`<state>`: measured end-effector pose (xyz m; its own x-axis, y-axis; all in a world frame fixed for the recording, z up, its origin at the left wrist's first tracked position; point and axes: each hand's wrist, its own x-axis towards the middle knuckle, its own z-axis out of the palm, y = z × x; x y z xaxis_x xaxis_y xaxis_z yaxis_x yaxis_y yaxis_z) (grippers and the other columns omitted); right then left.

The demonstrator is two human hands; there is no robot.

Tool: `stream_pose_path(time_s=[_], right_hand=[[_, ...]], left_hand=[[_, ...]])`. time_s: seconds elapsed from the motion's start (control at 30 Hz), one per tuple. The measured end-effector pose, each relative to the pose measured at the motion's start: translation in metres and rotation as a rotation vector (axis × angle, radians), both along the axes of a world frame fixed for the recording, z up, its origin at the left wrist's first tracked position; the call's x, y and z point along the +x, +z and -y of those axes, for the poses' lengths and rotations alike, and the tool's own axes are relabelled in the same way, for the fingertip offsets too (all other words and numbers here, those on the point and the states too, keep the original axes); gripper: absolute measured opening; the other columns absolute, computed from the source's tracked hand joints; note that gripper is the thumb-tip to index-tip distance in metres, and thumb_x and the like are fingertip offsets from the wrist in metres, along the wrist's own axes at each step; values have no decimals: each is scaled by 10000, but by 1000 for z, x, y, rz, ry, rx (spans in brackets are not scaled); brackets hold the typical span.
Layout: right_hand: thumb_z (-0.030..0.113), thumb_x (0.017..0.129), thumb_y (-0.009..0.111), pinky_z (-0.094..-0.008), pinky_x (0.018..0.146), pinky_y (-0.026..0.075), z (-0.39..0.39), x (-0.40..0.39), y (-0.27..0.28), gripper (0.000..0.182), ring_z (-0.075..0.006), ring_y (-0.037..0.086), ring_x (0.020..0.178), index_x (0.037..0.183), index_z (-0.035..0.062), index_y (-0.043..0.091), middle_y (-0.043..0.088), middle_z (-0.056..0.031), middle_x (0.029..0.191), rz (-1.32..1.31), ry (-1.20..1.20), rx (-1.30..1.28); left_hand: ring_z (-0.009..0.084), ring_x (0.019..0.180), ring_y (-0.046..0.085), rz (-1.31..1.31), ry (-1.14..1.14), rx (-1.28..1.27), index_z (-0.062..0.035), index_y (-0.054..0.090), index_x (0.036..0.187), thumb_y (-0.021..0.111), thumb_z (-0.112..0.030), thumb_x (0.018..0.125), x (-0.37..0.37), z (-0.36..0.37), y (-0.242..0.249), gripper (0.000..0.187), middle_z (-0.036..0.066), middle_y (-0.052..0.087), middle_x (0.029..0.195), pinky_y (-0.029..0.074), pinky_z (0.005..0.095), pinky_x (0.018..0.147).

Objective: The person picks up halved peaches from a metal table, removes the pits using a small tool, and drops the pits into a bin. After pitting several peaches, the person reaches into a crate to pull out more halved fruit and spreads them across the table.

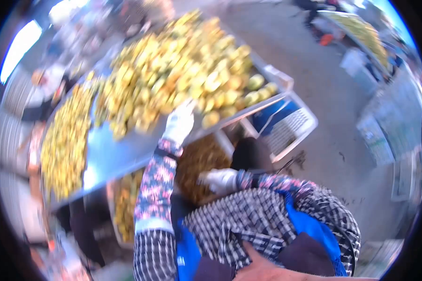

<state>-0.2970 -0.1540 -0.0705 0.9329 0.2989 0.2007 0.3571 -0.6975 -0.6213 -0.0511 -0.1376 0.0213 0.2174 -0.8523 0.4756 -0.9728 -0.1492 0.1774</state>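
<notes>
At the near edge of the view, a checked shirt and blue apron (309, 225) are filling the bottom, everything blurring. Just beyond, the right hand (220, 180), white-gloved, is hanging low below the table edge, sitting beside a brown heap (197, 157) in a bin under the table; fingers are too smeared, so I cannot tell whether they are apart or closed on anything. The left hand (178, 122), also gloved, with a floral sleeve, is reaching up and farther out, touching the near rim of the yellow-green fruit pile (183, 70); its grip is unreadable too. The pile is lying on the steel table (108, 157), spreading far and left from that hand, so the left hand is clearly the nearer one to the fruit. A second heap of smaller yellow pieces (65, 140) is lying at far left. A white crate (290, 126) is sitting at right, past the table's end.
</notes>
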Motion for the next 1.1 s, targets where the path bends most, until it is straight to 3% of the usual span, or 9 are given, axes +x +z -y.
stream_pose_path(time_s=[0.17,0.2,0.4,0.6,0.67,0.7,0.77,0.83,1.1], right_hand=[[132,830,593,-410,883,493,1,-1,-9,515,-364,601,1013,1328,68,478,622,-182,1122,-214,-73,167],[130,831,589,-425,858,490,-10,32,-138,534,-377,593,1009,1343,61,454,621,-185,1097,-402,-90,560],[179,831,593,-471,779,482,8,1,21,508,-401,612,901,1293,26,446,631,-213,914,-356,-169,164],[222,864,586,-453,659,512,17,-10,63,363,-388,634,746,1171,41,519,647,-203,780,-146,-347,357],[198,888,510,-399,635,533,26,3,49,220,-325,618,693,1057,72,575,591,-160,857,355,-358,175],[174,890,486,-350,579,521,31,14,48,218,-269,596,665,1056,81,590,552,-143,885,540,-364,184],[175,879,521,-376,567,518,40,12,98,263,-303,597,628,1106,58,584,561,-159,872,658,-404,-119],[207,912,556,-446,631,513,34,16,128,271,-402,630,730,1106,19,541,625,-231,836,252,-535,331],[266,917,572,-451,603,506,16,36,139,281,-376,641,710,1044,35,475,636,-200,792,283,-591,-14]], left_hand=[[288,881,639,141,149,186,-84,658,1088,557,-124,813,18,51,-32,296,131,650,1039,515,377,798],[287,911,627,217,153,117,-81,653,1070,636,-166,757,34,47,-53,325,128,650,999,509,370,809],[295,811,593,-506,282,296,-8,573,911,810,-154,628,44,21,-43,396,146,609,853,487,389,737],[192,771,540,-1680,9,-719,-33,558,959,575,-95,823,-9,-38,15,151,74,554,903,496,349,757],[208,847,567,-1734,-61,-861,-9,573,1008,519,-126,866,-45,-58,47,191,82,573,948,479,383,862],[214,970,589,-1695,-543,-660,18,580,1068,520,-178,902,-20,-76,20,264,102,599,1047,453,406,956],[229,1030,590,-1838,-263,-872,9,580,1074,535,-271,939,-62,-75,41,314,124,604,1100,451,430,979],[285,1017,605,-1840,-158,-846,-47,564,1148,556,-430,928,-78,-71,55,442,121,635,1087,487,447,920],[278,956,604,-1920,-3,-1033,-31,548,1054,487,-498,955,-103,-61,45,481,129,616,1041,511,424,853]])
